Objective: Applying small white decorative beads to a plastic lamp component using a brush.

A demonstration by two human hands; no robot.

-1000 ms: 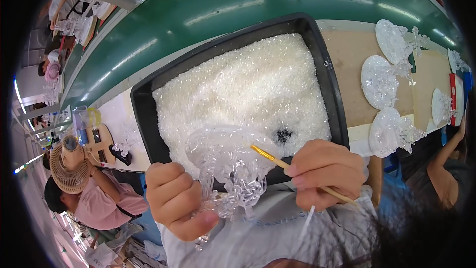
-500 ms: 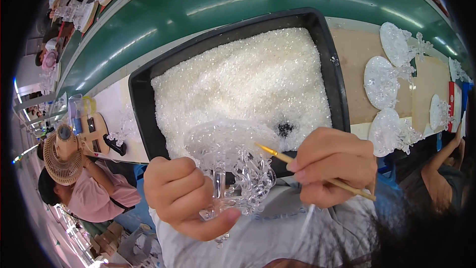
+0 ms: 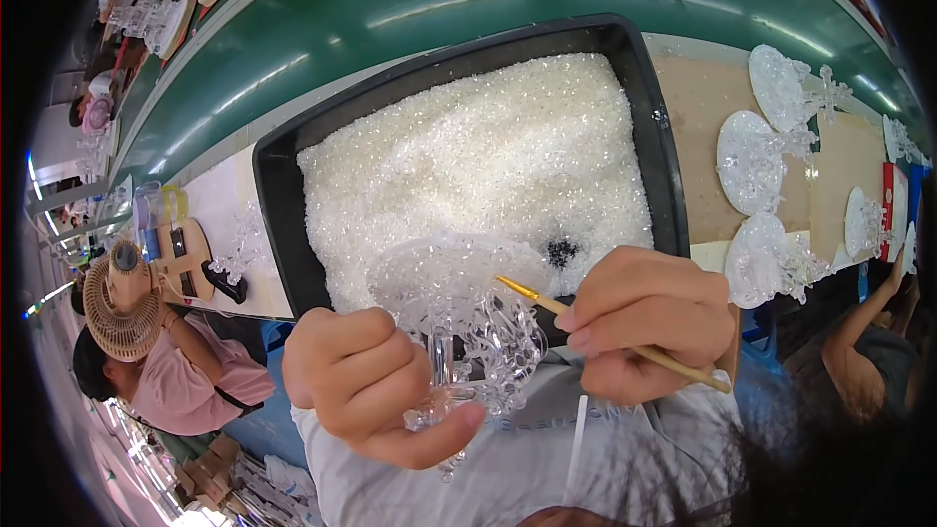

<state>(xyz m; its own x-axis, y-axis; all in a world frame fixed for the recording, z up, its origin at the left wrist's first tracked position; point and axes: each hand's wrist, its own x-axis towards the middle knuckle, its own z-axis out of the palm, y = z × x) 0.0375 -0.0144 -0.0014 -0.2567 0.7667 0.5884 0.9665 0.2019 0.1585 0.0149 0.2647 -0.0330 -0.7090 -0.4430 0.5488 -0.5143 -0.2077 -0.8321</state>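
Clear crystal ornament: held near, tilted, possibly disc-topped. Thin wooden brush: tip touching ornament's right side.

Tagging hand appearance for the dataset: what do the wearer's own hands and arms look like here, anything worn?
Both the left hand and right hand are bare: no gloves, rings or watch visible. No sleeves show; the forearms are mostly out of view. Fingernails are short and unpainted.

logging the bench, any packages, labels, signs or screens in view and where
Red card or label: far right on the bench, upright strip, red, too small to tell more.
Cardboard boxes: on the floor lower left, brown, stacked.
No screens or signs show.
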